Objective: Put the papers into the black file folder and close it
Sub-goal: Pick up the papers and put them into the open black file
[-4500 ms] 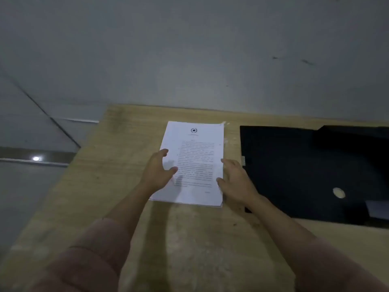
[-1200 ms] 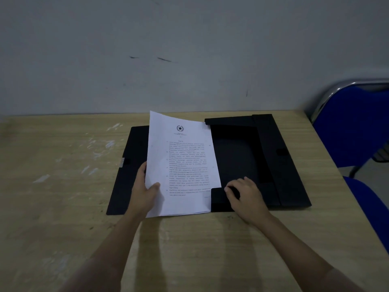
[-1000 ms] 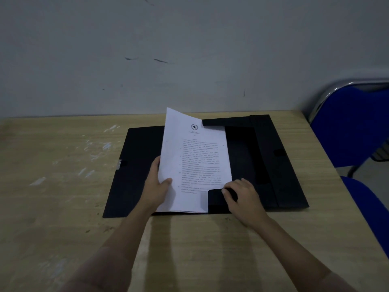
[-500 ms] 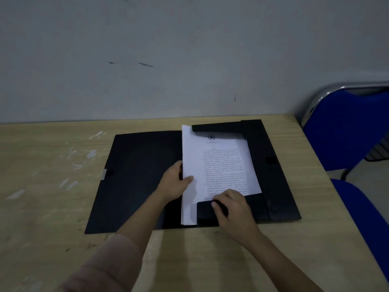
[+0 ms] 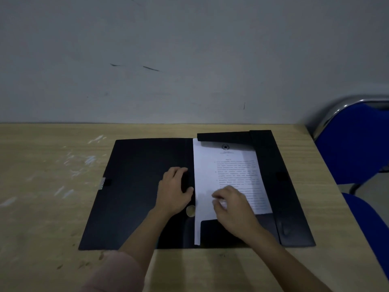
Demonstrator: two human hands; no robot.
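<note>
The black file folder (image 5: 134, 186) lies open on the wooden table. The white printed papers (image 5: 229, 165) lie flat in its right half, their top edge under the upper flap and their lower right part under the bottom flap (image 5: 214, 228). My left hand (image 5: 173, 191) rests flat on the folder beside the papers' left edge, holding nothing. My right hand (image 5: 233, 207) lies over the lower part of the papers, fingers curled against the sheet near the bottom flap.
The wooden table (image 5: 52, 186) meets a grey wall at the back. A blue chair (image 5: 353, 148) with a metal frame stands off the table's right edge. A small round disc (image 5: 190, 210) sits on the folder near my left wrist.
The papers went from tilted in my left hand to flat inside the folder's right half. My left hand let go of them. My right hand moved from the bottom flap onto the sheet.
</note>
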